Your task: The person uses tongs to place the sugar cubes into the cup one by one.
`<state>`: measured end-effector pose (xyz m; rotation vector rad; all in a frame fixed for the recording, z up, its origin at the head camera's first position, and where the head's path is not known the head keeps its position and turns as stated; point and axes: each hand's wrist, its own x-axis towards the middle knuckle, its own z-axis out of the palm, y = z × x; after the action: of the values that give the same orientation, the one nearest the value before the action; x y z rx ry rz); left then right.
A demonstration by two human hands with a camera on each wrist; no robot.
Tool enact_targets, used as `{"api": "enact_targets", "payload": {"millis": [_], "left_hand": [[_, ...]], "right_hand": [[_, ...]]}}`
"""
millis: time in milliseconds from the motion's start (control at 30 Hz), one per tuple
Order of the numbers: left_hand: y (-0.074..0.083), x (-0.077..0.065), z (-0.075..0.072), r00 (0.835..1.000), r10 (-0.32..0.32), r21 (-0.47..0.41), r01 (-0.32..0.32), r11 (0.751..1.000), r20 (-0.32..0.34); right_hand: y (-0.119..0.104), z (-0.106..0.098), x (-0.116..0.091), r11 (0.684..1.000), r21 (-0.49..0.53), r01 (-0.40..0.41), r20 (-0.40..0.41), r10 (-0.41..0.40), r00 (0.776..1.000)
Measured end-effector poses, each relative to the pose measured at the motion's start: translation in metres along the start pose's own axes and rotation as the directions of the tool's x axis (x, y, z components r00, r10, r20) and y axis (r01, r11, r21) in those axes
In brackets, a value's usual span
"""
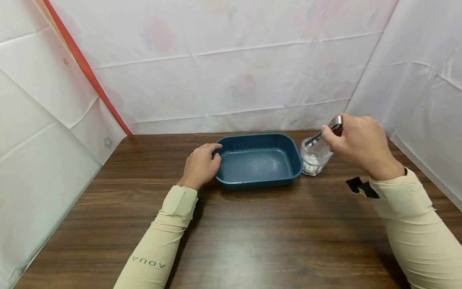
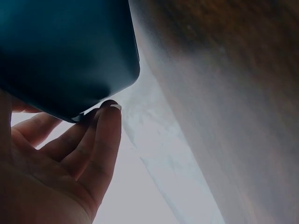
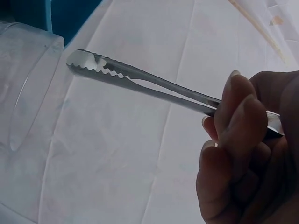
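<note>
My right hand (image 1: 364, 142) pinches a pair of metal tongs (image 1: 319, 137), fingers and thumb wrapped on its arms. Between the serrated tips of the tongs sits a small white piece (image 3: 81, 59). In the head view the tips overlap the rim of a clear glass (image 1: 326, 152), which has several white pieces (image 1: 310, 164) at the bottom. Left of the glass stands a dark blue rectangular basin (image 1: 260, 182), its floor bare. My left hand (image 1: 200, 163) grips its left rim, with fingers bent at the edge in the left wrist view.
Brown wood-grain table (image 1: 252, 237) spreads under everything. A pale printed sheet (image 1: 216, 80) hangs close behind the basin, and more white sheeting (image 1: 426, 92) closes off the sides. A red strip (image 1: 83, 62) runs down the left corner.
</note>
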<state>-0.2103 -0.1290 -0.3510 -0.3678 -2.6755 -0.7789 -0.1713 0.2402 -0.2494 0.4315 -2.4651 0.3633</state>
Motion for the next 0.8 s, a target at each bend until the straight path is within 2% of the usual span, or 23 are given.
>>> {"api": "enact_targets", "payload": {"millis": [567,800], "left_hand": [[0.001,0.0,-0.002,1.0,-0.007,0.001,0.007,1.0,0.002],[0.0,0.0,-0.001,1.0,-0.003,-0.001,0.003,1.0,-0.005]], "right_hand": [[0.009,0.003,0.003,0.997,-0.027,-0.074,0.073,0.075,0.994],[0.017,0.011,0.005,0.995,-0.037,-0.097,0.168,0.102,0.981]]}}
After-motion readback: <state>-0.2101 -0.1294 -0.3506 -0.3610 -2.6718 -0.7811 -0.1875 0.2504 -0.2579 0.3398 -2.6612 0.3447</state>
